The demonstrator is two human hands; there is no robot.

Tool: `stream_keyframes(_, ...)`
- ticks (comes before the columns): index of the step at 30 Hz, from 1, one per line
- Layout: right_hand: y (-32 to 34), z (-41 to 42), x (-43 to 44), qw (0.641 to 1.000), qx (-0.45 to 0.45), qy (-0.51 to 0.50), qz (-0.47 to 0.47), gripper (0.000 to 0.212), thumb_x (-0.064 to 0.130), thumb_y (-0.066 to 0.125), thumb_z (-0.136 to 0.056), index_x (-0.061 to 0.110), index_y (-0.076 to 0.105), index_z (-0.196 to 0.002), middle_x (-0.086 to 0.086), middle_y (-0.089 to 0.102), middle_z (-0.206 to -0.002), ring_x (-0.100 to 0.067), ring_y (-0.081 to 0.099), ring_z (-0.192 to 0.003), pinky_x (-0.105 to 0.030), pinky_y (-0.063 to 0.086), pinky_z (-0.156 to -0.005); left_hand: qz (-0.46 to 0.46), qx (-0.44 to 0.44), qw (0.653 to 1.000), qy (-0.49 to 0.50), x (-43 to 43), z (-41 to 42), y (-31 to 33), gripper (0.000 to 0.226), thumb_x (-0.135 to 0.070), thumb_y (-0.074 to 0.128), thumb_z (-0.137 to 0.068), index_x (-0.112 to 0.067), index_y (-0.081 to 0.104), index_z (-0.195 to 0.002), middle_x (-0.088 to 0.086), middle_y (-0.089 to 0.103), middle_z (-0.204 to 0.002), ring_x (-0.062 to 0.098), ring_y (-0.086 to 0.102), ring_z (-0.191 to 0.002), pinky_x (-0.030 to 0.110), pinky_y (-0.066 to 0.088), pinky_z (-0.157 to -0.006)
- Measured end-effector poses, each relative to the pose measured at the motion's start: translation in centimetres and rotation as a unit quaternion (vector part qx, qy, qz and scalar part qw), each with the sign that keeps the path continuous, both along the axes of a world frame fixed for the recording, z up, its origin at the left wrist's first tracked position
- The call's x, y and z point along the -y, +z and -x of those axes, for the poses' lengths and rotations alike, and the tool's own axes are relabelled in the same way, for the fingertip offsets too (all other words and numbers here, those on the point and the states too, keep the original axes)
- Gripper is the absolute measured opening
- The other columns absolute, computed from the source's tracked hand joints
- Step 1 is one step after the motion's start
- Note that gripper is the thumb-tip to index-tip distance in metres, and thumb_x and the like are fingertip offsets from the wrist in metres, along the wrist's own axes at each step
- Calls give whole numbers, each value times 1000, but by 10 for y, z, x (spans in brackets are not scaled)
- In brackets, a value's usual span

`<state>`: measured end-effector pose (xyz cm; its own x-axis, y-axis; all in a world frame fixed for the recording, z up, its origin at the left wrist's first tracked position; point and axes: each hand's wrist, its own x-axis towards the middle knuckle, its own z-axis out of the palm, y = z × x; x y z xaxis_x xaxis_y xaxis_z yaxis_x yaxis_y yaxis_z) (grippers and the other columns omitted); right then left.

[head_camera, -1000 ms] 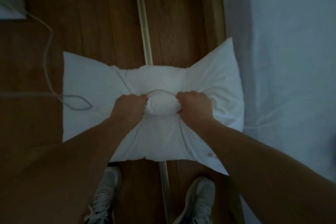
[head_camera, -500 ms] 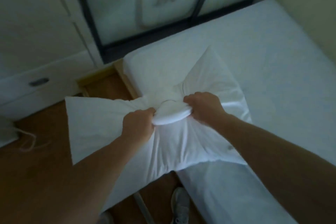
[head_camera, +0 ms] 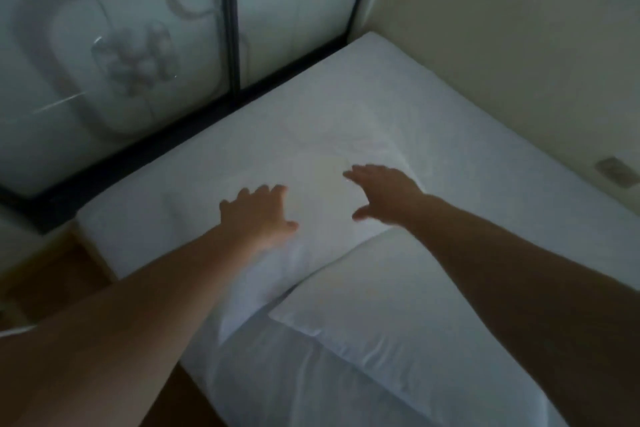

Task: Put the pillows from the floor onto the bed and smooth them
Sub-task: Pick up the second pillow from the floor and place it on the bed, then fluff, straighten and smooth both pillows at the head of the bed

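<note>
Two white pillows lie on the bed (head_camera: pixel 467 135) in the head view: the far pillow (head_camera: pixel 311 163) near the bed's head corner, the near pillow (head_camera: pixel 381 305) overlapping its lower edge. The left hand (head_camera: pixel 258 215) lies flat on the far pillow, fingers spread; the right hand (head_camera: pixel 384 191) (blurred) is open above it, gripping nothing, with contact unclear.

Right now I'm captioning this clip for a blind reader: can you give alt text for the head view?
Two bare hands, left hand and right hand, reach open over a white pillow lying on a white bed. A second pillow lies nearer, overlapping the first one's near edge. Frosted sliding doors stand behind the bed.
</note>
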<state>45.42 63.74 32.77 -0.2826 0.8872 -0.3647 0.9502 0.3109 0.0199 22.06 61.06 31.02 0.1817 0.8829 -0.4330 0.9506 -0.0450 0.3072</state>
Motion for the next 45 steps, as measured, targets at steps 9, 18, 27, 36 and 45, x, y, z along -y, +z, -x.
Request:
stream_keyframes(9, -70, -21, 16, 995, -24, -65, 73, 82, 41, 72, -78, 26, 27, -144, 0, 27, -154, -21, 27, -138, -42, 26, -111, 62, -26, 997, -35, -15, -15, -73, 78, -61, 51, -74, -31, 22, -141, 1, 26, -151, 32, 25, -137, 58, 29, -104)
stream_keyframes(18, -114, 14, -39, 993, -26, -91, 74, 85, 39, 74, -77, 26, 23, -145, 0, 24, -155, -22, 25, -138, -42, 27, -108, 60, -20, 997, -42, -60, -2, -119, 79, -57, 55, -73, -31, 21, -139, 2, 18, -154, 33, 20, -139, 57, 29, -103)
stream_keyframes(27, -184, 34, -71, 993, -22, -84, 80, 102, 38, 77, -73, 26, 9, -148, -2, 13, -158, -23, 17, -142, -45, 25, -112, 77, -22, 995, -52, -94, 16, -188, 95, -56, 61, -75, -37, -2, -144, 2, -8, -160, 37, -2, -145, 65, 18, -110)
stream_keyframes(36, -220, 2, -140, 991, 39, -60, 116, 137, 46, 88, -52, 34, -11, -145, 5, -11, -158, -24, -4, -144, -58, 14, -112, 50, 13, 998, -37, -136, -27, -242, 137, -76, 70, -44, -42, -23, -138, 2, -26, -156, 39, -22, -141, 74, 3, -105)
stream_keyframes(45, -256, -45, -223, 979, 125, 15, 159, 153, 40, 93, -40, 36, -21, -142, -2, -25, -155, -35, -16, -141, -67, 19, -106, 16, 12, 997, 73, -140, -54, -312, 147, -80, 69, -38, -38, -37, -132, 7, -30, -155, 40, -20, -142, 78, 9, -102)
